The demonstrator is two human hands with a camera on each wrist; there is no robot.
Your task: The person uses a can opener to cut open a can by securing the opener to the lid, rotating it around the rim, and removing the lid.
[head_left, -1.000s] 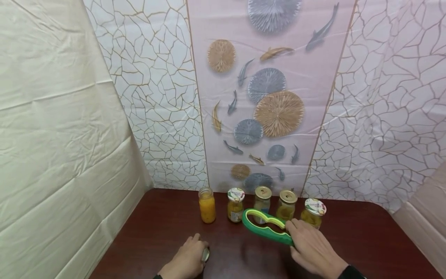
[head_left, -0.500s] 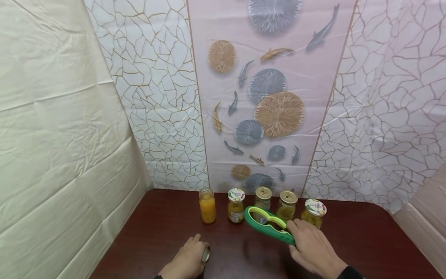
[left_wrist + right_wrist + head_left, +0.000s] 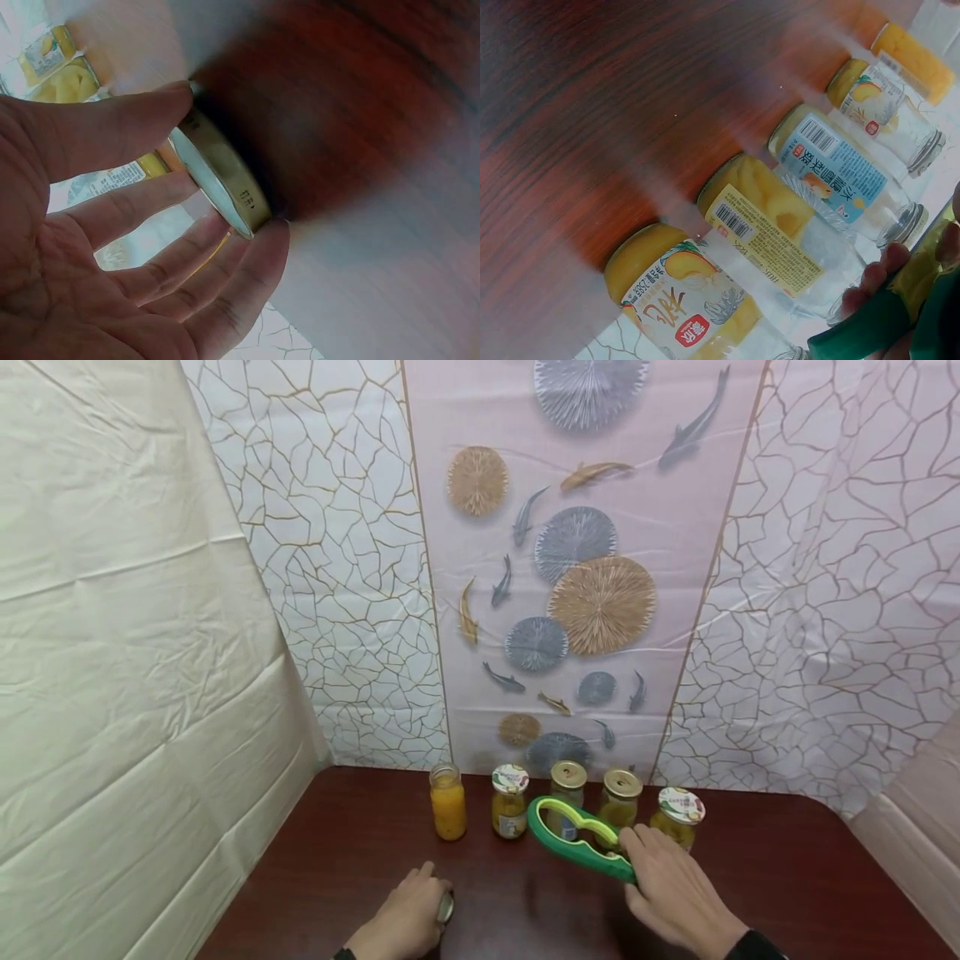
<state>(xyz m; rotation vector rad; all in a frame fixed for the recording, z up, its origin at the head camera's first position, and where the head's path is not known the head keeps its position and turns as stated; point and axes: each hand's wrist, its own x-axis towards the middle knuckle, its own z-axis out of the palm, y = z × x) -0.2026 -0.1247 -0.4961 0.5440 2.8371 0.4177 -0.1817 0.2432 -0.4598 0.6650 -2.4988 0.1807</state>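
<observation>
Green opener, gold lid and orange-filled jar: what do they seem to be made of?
Opener: probably smooth moulded plastic, evenly green outside; the lighter inner edge could be plastic or rubber. Lid: likely thin metal, with a gold, softly shiny side and a pale inside. Jar: apparently smooth glass, see-through at the neck, though clear plastic can't be ruled out.

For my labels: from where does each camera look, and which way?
On head: facing forward and down at left hand and right hand.
On left wrist: facing that hand, holding a round gold metal lid.
On right wrist: facing five clear glass jars; fingers hold green-yellow plastic loop.
Head and right wrist share all jars.
</observation>
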